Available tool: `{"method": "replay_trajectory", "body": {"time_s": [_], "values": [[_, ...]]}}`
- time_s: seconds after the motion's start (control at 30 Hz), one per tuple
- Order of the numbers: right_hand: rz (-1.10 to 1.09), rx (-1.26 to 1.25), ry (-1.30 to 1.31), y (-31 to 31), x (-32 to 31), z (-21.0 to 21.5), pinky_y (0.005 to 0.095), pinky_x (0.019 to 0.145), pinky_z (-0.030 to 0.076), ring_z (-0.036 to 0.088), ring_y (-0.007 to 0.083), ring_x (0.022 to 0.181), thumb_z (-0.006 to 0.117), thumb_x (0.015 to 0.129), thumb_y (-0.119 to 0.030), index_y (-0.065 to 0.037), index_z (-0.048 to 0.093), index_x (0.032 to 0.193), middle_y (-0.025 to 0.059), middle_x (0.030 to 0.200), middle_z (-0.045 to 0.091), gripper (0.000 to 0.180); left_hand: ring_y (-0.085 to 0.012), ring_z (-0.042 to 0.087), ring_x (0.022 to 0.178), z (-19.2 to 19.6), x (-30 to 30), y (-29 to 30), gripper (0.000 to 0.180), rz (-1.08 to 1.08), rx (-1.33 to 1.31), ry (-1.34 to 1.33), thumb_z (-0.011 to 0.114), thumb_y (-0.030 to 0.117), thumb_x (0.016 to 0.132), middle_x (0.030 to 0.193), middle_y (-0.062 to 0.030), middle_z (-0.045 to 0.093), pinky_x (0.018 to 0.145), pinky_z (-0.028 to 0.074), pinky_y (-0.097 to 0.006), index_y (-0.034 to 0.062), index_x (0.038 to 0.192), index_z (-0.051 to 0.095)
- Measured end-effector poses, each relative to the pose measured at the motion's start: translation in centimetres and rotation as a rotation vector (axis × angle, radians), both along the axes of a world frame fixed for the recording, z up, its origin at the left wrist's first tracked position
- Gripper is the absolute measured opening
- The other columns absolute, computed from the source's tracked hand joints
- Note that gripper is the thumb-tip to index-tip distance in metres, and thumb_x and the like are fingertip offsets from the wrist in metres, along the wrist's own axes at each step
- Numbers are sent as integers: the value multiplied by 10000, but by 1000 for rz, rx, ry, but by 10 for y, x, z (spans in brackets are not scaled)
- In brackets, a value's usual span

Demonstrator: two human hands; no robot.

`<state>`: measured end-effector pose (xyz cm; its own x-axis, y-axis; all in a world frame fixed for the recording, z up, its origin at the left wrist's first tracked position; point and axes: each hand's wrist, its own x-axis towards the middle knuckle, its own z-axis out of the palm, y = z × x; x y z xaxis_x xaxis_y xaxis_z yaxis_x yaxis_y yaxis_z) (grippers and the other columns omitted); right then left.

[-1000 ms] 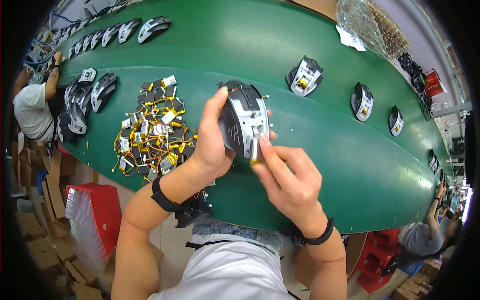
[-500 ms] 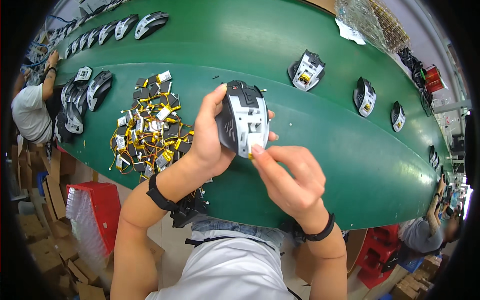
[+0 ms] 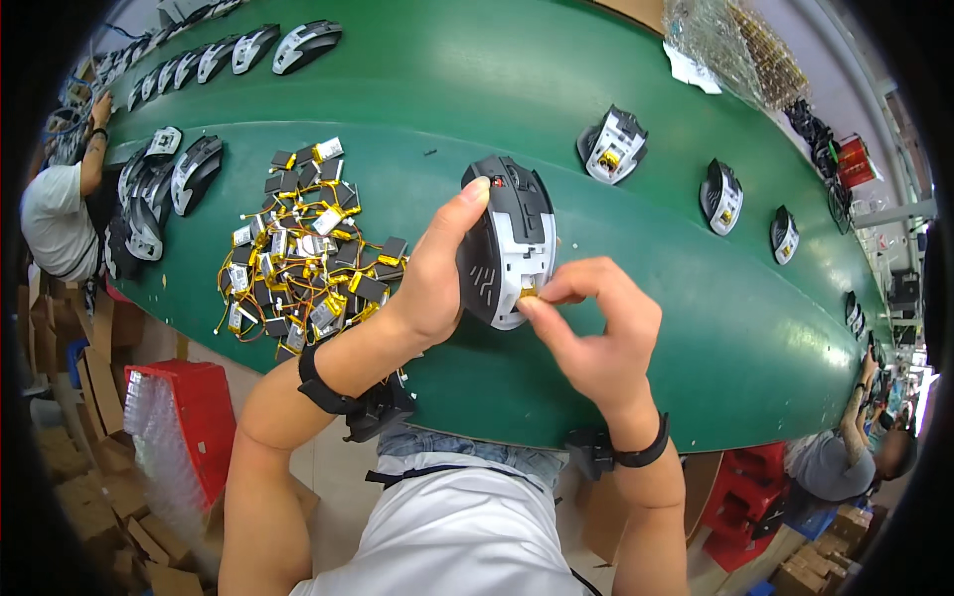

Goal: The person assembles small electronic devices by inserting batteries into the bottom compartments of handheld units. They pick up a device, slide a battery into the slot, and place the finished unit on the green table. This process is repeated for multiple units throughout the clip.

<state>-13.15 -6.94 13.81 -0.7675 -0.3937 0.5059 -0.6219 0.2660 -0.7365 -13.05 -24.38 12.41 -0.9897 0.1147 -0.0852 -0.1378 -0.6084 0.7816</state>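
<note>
A black and grey computer mouse (image 3: 523, 215) is held up over the table in my left hand (image 3: 429, 278), thumb along its upper left edge. The mouse's open slots face up. In the slot at its near end shows the yellow end of a small battery (image 3: 528, 292). My right hand (image 3: 608, 318) pinches at that yellow end with thumb and forefinger; the fingertips partly hide it. To the left of my left hand lies a loose heap of small battery packs (image 3: 323, 221), silver and black with yellow tape and thin wires.
Several mice (image 3: 611, 149) stand spaced along the green table (image 3: 696, 328) on the right. More mice (image 3: 306, 47) line the far left, beside a cluster (image 3: 147, 194). Co-workers sit at both ends. Red crates (image 3: 189, 417) and cardboard boxes stand below the table edge.
The mouse has shifted slightly right and is turned more upright. My right fingers have moved from pressing on the white part to pinching the yellow end.
</note>
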Motion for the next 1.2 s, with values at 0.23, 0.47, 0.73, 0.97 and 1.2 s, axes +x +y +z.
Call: {"method": "replay_trajectory", "body": {"time_s": [0.23, 0.47, 0.73, 0.97, 1.2], "values": [[12, 153, 382, 0, -2, 6, 320, 594, 531, 651, 225, 693, 825, 653, -6, -32, 686, 855, 75, 859, 682, 247, -259, 696, 839, 0, -4, -9, 532, -50, 78, -59, 298, 466, 1004, 989, -207, 680, 737, 585, -369, 35, 1155, 573], [-162, 18, 329, -19, 10, 1, 297, 570, 515, 652, 217, 679, 845, 658, 19, -20, 662, 767, 113, 800, 687, 217, -268, 694, 859, 0, -1, 2, 530, 78, 106, -115, 295, 461, 1003, 1007, -209, 683, 769, 581, -373, 39, 1154, 576], [-195, 392, 434, -27, 25, -10, 361, 735, 487, 597, 267, 875, 758, 702, -56, -12, 687, 1094, 103, 1045, 600, 401, -331, 684, 809, -3, -3, -6, 592, 160, 150, -238, 305, 525, 978, 997, -193, 676, 766, 570, -432, 24, 1107, 592], [-108, 277, 302, -29, 22, -8, 345, 702, 484, 606, 276, 912, 726, 682, 15, -27, 686, 1121, 115, 1060, 585, 443, -334, 689, 811, -6, -6, -7, 593, 155, 147, -199, 315, 527, 978, 1001, -193, 682, 777, 575, -439, 26, 1119, 600], [14, -60, 95, -12, 4, -13, 303, 609, 488, 607, 219, 817, 678, 675, 62, -79, 734, 954, 73, 989, 615, 317, -299, 689, 924, -1, -6, -7, 604, 49, 132, -134, 309, 511, 980, 1065, -218, 674, 812, 580, -411, 28, 1240, 559]]}}
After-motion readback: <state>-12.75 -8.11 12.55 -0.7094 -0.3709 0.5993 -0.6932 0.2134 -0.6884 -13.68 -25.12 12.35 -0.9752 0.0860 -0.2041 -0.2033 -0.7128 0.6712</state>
